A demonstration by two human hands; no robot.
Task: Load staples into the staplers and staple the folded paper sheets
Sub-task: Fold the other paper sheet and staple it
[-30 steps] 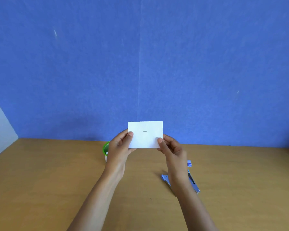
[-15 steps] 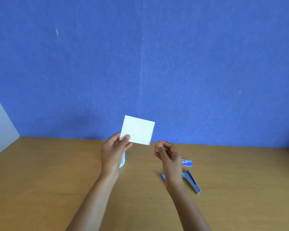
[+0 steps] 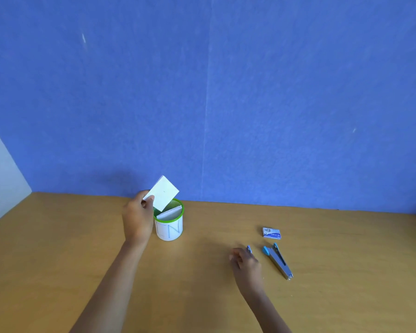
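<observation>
My left hand (image 3: 137, 219) pinches a folded white paper sheet (image 3: 165, 192) by its lower corner. The sheet is tilted over the mouth of the white cylindrical pot with a green rim (image 3: 169, 230). The pot stands on the wooden bench (image 3: 58, 248) just beside that hand, with more folded white sheets (image 3: 169, 213) inside. Well right of the pot, my right hand (image 3: 246, 263) is loosely curled over a small blue-tipped stapler (image 3: 249, 249); I cannot tell whether it grips it. Farther right of the pot lie an opened silver stapler with blue ends (image 3: 277, 260) and a small blue-and-white staple box (image 3: 271, 232).
</observation>
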